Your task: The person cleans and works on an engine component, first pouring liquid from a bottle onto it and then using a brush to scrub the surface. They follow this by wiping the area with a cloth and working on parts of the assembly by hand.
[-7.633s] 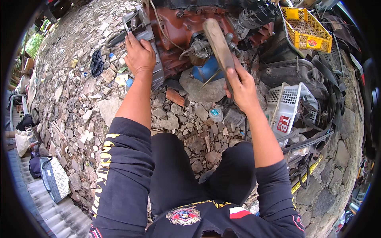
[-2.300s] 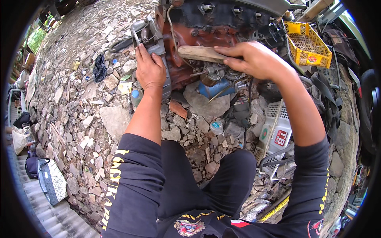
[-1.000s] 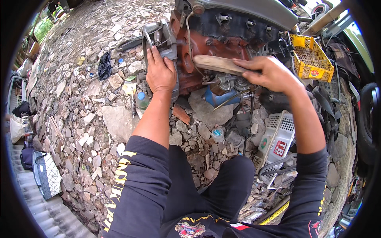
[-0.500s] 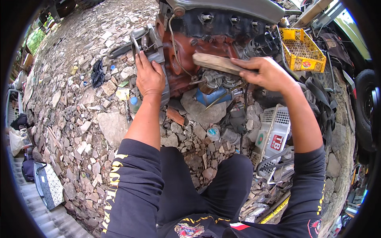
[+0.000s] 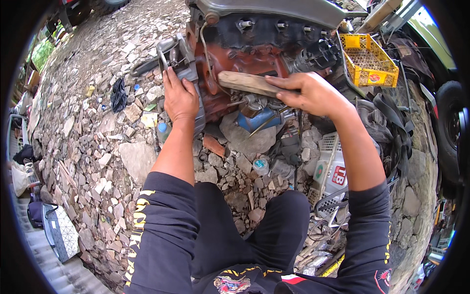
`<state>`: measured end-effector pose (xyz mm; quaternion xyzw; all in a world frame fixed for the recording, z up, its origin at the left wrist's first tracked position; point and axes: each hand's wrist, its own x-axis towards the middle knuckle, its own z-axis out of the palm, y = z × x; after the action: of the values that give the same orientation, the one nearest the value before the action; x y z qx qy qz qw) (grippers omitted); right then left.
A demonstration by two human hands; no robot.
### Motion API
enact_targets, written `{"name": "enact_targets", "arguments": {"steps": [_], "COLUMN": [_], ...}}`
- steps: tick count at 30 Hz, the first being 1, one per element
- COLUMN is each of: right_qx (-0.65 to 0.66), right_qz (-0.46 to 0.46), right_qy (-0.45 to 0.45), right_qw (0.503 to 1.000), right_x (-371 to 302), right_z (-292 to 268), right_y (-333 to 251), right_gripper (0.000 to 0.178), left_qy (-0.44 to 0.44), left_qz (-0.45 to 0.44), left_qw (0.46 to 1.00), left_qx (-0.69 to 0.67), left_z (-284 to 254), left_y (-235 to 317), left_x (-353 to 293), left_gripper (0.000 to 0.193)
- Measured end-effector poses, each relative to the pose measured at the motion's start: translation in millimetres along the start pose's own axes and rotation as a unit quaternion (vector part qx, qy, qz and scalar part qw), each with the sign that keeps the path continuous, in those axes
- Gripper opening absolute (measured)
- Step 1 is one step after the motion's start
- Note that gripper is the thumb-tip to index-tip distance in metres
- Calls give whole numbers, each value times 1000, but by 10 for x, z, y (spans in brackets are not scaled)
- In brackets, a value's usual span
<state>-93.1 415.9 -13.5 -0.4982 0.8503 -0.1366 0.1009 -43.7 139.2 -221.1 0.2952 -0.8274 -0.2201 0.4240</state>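
Here, on grey, stony ground, sits a large red-and-black metal engine; the left hand, fingers together, touches the grey cast-metal housing at its left end. The right hand is clamped on a flat brown wooden bar (free end leftward) by the engine's near edge.

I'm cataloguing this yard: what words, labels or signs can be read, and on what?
I'll place the print without copying its wording.
Left sleeve: large yellow lettering, readable.
White basket: red label, readable; green round label, too small.
Yellow crate: red emblem, too small.
Small clear container: teal label, too blurred.
Right sleeve: yellow marks, too small.
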Motion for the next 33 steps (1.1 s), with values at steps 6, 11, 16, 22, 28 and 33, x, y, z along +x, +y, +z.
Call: {"name": "enact_targets", "arguments": {"steps": [6,11,16,22,28,33], "right_qx": [30,-10,2,-26,34,3], "right_qz": [69,56,65,66,125,192], "right_qy": [-32,-6,8,51,82,-10], "right_qw": [997,998,998,996,988,981], "right_x": [-126,29,-162,-97,-59,-137], "right_z": [-161,-42,-75,90,193,-88], "right_y": [77,-93,45,-36,-91,-228], "right_gripper": [47,45,45,44,43,44], "left_qy": [15,31,23,8,18,-28], "left_qz": [5,24,8,-2,2,-25], "left_qw": [1000,999,1000,1000,1000,999], "left_qx": [10,15,10,15,7,-6], "left_z": [-24,6,22,-5,16,-87], "left_y": [-78,-97,-68,-65,-87,-59], "left_x": [15,-3,4,4,27,22], "left_gripper": [54,53,53,54,54,54]}}
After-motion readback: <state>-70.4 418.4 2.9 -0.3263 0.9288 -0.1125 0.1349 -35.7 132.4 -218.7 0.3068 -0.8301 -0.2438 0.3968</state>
